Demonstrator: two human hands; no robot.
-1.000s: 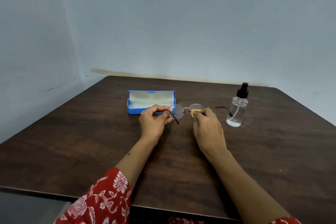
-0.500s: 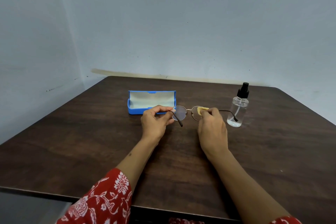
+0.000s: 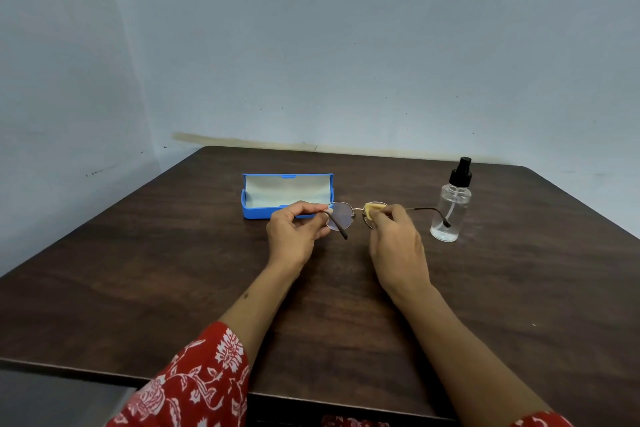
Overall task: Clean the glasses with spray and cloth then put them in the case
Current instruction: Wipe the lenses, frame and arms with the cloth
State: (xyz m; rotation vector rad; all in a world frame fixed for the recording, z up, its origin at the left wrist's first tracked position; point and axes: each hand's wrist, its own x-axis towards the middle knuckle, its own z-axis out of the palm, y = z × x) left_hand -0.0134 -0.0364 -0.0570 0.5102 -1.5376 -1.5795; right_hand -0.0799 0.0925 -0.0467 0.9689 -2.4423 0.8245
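Thin metal-framed glasses (image 3: 341, 217) are held above the dark wooden table (image 3: 173, 270), arms unfolded. My left hand (image 3: 296, 232) pinches the frame at its left hinge. My right hand (image 3: 394, 243) presses a small yellow cloth (image 3: 372, 210) against the right lens, which is mostly hidden by the cloth and fingers. The blue case (image 3: 287, 194) lies open behind my left hand, its pale lining showing. A clear spray bottle (image 3: 450, 208) with a black pump top stands upright to the right, behind the tip of the right arm of the glasses.
Pale blue walls meet in a corner behind the table. The table's near edge runs across the bottom of the view. Red patterned sleeves show at the bottom.
My right hand with the cloth has shifted slightly on the right lens, from its lower edge toward its top. The glasses moved a little to the right. Case and bottle stayed put.
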